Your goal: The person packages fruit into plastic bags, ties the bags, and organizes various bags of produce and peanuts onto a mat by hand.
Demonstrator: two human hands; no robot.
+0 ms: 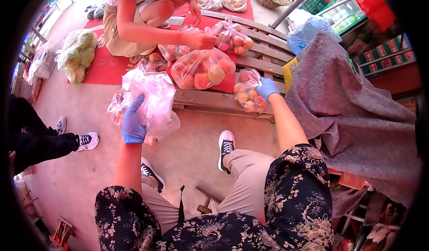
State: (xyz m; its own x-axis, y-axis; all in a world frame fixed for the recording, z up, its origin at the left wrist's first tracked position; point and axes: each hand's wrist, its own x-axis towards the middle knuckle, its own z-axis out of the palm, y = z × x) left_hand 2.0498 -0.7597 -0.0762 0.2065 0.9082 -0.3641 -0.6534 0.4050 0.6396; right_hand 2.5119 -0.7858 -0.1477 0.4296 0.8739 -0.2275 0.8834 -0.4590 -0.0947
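Note:
My left hand [133, 125], in a blue glove, is closed around a bunch of thin pale plastic bags [152, 101]; its thumb lies on top and the other fingers are hidden. My right hand [268, 89], also gloved in blue, grips the right side of a small clear bag of round orange-red fruit [248, 92] at the slatted wooden platform's front edge. Between my hands sits a larger bag of fruit [203, 70]. Another person's hand [201, 39] is just above it, near its top. Beside my left hand is a further bag with reddish contents [117, 106].
The person opposite crouches by the wooden slats [263, 50] and red mat [109, 65]. More fruit stands in a bag [232, 39] behind. A bag of green produce [79, 54] lies left, near someone's shoes [87, 141]. A grey blanket [339, 103] drapes over something at right.

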